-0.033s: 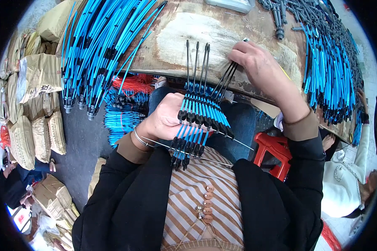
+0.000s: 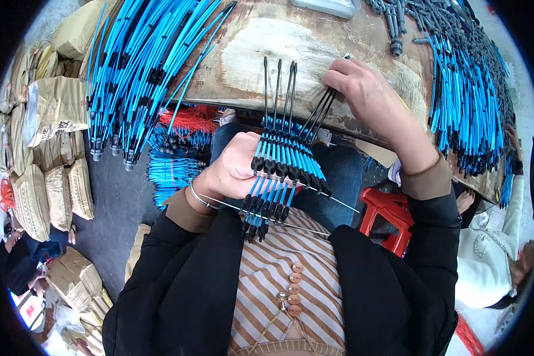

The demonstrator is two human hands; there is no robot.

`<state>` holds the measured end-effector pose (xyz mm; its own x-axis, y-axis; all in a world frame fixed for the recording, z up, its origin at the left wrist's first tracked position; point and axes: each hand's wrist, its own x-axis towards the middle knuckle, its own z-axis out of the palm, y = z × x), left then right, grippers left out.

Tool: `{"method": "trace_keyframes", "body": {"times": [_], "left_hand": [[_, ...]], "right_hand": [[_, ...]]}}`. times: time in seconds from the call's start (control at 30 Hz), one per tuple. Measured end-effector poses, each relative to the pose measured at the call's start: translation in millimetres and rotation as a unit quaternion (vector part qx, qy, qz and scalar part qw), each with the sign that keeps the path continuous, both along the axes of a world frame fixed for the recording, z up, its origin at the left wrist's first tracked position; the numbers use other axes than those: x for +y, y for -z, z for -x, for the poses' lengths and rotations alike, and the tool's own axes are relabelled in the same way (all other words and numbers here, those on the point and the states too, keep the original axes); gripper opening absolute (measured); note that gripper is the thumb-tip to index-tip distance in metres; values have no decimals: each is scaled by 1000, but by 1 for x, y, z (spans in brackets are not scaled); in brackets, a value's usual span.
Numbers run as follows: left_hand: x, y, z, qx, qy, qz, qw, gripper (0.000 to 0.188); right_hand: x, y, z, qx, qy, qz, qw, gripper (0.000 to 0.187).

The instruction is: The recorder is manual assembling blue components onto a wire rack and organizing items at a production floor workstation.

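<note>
Left grip [image 2: 240, 166]: clenched on a bundle of blue-and-black rods [image 2: 288, 155]. Bundle lying to the right of the palm, above the striped top [image 2: 288, 255] and just short of the near edge of the wooden counter [image 2: 273, 41]. Thin metal pins [image 2: 345, 206] set crosswise to the rods; through or merely against them, not discernible. Right grip [image 2: 356, 80]: over the counter, beyond the bundle, closed on the upper ends of several slanting black stems [image 2: 321, 110]. Other stems nearby, tips free.

Hidden: slanting stems' tips, under the right fingers; left fingertips, behind the bundle. Hard to make out: small pale piece [image 2: 348, 56] beside the right knuckles; number of rods, owing to overlap. Cut off by the upper edge: clear tray [image 2: 329, 7], pile of blue rods [image 2: 145, 71] at left, heap of dark grey parts [image 2: 424, 21]. Partly covered by the black jacket [image 2: 391, 279]: red stool [image 2: 388, 207].
</note>
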<state>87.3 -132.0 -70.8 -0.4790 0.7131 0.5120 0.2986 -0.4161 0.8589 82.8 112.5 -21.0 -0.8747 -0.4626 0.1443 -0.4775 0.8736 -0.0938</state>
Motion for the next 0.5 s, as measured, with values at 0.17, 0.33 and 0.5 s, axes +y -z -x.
{"method": "trace_keyframes", "body": {"times": [0.17,0.33,0.5], "left_hand": [[-5,13,-3,-23,-5,29,999,5],[-6,13,-2,20,-19,56,998,6],[-5,12,-4,-10,-15,53,998,7]], "right_hand": [[-1,-2,0,-18,9,-10,1000,8],[-1,-1,0,-12,11,-8,1000,8],[-1,-1,2,-17,9,-9,1000,8]]}}
